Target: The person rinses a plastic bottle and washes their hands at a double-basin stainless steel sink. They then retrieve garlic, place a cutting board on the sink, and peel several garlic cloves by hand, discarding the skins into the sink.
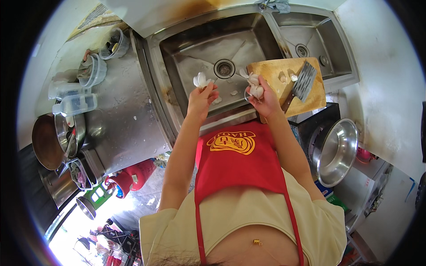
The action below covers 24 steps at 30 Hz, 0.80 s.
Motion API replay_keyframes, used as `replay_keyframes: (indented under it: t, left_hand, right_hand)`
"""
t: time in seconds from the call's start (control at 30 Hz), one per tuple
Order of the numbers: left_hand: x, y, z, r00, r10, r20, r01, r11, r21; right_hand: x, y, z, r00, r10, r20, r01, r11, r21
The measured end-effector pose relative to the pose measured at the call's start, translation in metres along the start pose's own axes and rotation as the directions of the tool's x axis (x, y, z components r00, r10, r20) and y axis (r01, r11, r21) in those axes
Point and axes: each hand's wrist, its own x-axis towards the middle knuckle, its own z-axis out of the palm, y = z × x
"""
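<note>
Above the large steel sink (pixel 203 50), my left hand (pixel 200 101) pinches papery white garlic skin (pixel 200 80) at its fingertips. My right hand (pixel 269 101) holds garlic (pixel 256 90), a pale bulb with part of its skin peeling outward. A clear curved edge shows beside the bulb; I cannot tell what it belongs to. Loose skin flakes (pixel 217 100) are below my hands in the sink, near the drain (pixel 224 68). Just right of my right hand is a wooden cutting board (pixel 266 66), bearing a cleaver (pixel 304 81) and small garlic pieces (pixel 293 77).
A smaller sink basin (pixel 313 40) adjoins on the right. The steel counter (pixel 123 116) at left carries plastic tubs (pixel 96 71), a clear bottle (pixel 78 104) and pans (pixel 48 141). Right of my body stands a large steel bowl (pixel 337 153). A red gas cylinder (pixel 141 174) sits below the counter.
</note>
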Motion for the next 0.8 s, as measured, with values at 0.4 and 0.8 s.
replay_keyframes:
  t: [0.4,0.8]
  left_hand:
    - [-0.011,-0.017,0.049,0.95,-0.166,0.265,0.163,0.986,0.034]
    - [-0.01,-0.007,0.028,0.93,-0.147,0.337,0.15,0.989,0.015]
  right_hand:
    - [-0.004,0.026,0.014,0.963,-0.22,0.155,0.267,0.843,-0.467]
    - [-0.03,0.011,0.036,0.882,-0.255,0.396,0.469,0.546,-0.694]
